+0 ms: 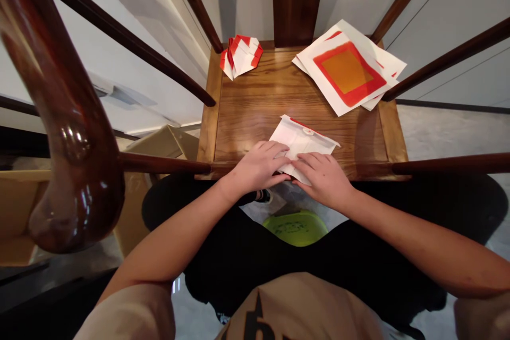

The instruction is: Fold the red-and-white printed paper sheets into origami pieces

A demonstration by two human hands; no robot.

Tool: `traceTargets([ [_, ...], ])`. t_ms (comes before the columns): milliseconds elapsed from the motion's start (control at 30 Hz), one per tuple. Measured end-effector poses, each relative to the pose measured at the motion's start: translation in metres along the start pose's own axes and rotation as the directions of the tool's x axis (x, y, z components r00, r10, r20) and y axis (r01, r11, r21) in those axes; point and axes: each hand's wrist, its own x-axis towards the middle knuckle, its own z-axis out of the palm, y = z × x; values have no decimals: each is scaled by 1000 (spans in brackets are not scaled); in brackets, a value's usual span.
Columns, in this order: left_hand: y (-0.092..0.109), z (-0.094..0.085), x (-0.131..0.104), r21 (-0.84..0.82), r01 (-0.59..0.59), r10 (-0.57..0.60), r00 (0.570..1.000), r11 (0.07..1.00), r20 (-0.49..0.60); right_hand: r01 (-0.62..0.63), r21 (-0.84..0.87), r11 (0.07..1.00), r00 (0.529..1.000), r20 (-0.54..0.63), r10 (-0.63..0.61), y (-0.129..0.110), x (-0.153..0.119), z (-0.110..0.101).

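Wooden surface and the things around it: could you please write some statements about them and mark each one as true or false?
1. The left hand and the right hand both touch the white folded paper. True.
2. The red and white folded piece lies at the far right corner of the wooden surface. False: it lies at the far left corner.
3. The top sheet of the pile shows an orange shape with a red border. True.
4. The green container stands on the wooden surface. False: it is lower down, between the person's legs.
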Motion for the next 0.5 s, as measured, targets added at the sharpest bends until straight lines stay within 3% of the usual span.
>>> traceTargets([
  [200, -7, -14, -5, -66, 55, -51, 997, 996, 55, 6, 140, 990, 999, -37, 0, 22, 5, -6],
  [333, -7, -8, -4, -55, 51, -50, 998, 997, 29, 14, 174, 985, 998, -71, -2, 34, 10, -9],
  [500, -9, 0, -1, -31, 70, -70, 998, 997, 6, 24, 157, 987, 999, -27, -20, 37, 11, -7],
])
